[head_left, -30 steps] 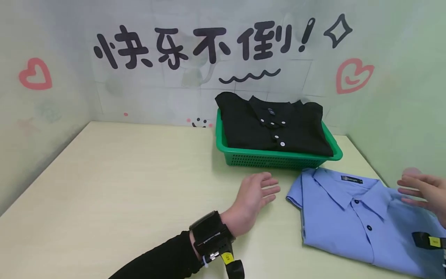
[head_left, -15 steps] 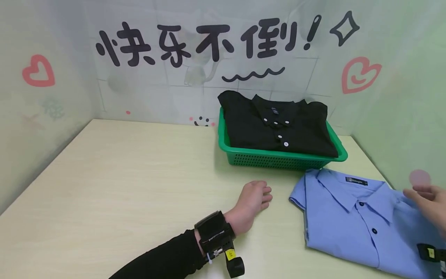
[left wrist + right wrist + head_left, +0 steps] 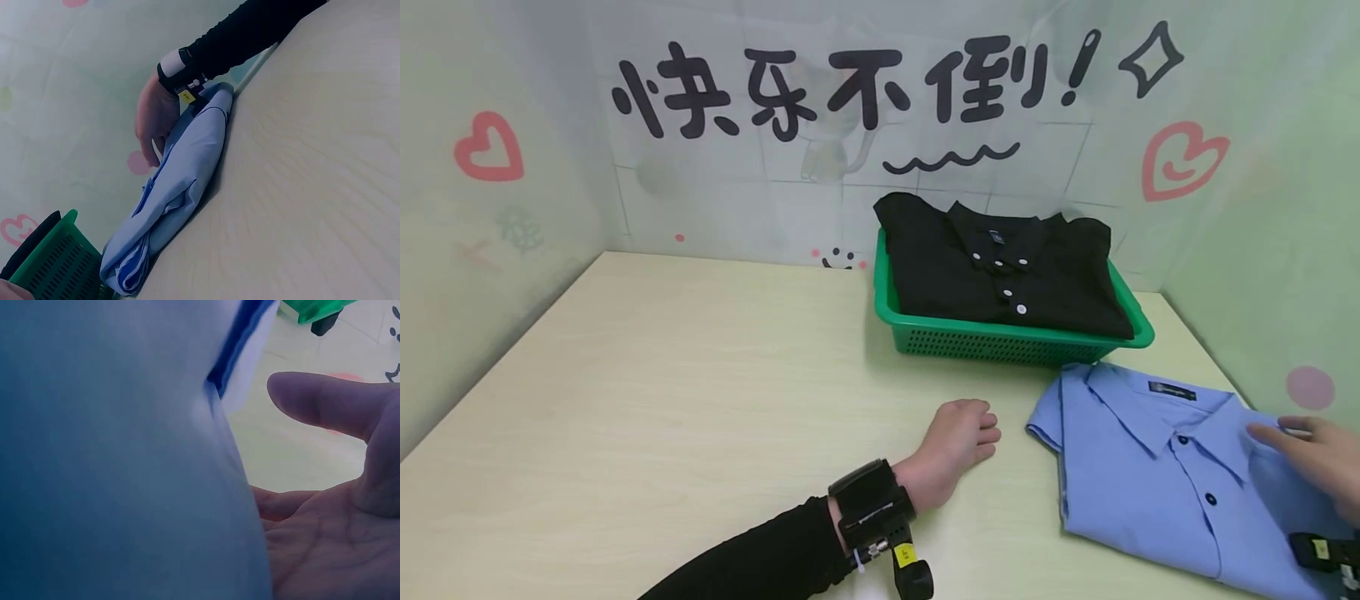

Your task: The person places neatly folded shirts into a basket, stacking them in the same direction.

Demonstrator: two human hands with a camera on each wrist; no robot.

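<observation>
A folded light blue button shirt (image 3: 1150, 467) lies collar-up on the table, at the right of the head view. Over its right shoulder reaches my right hand (image 3: 1315, 458). In the right wrist view the thumb (image 3: 319, 403) stands apart from the cloth, while the other fingers pass partly behind the shirt's edge, so their tips are hidden. Left of the shirt, my left hand (image 3: 951, 450) holds nothing, its fingers loosely bent near the table. The left wrist view shows the shirt (image 3: 181, 169) side-on, with my right hand (image 3: 156, 119) at its far side.
A green plastic basket (image 3: 977, 340) stands at the back, right behind the blue shirt. In it lies a folded black shirt (image 3: 940, 267) with white buttons. Printed walls border the pale table (image 3: 662, 400) at the back and sides.
My right hand has come down and a little left onto the blue shirt's right shoulder. The left hand has lowered, its fingers bending from straight to loosely curled. The view has shifted slightly.
</observation>
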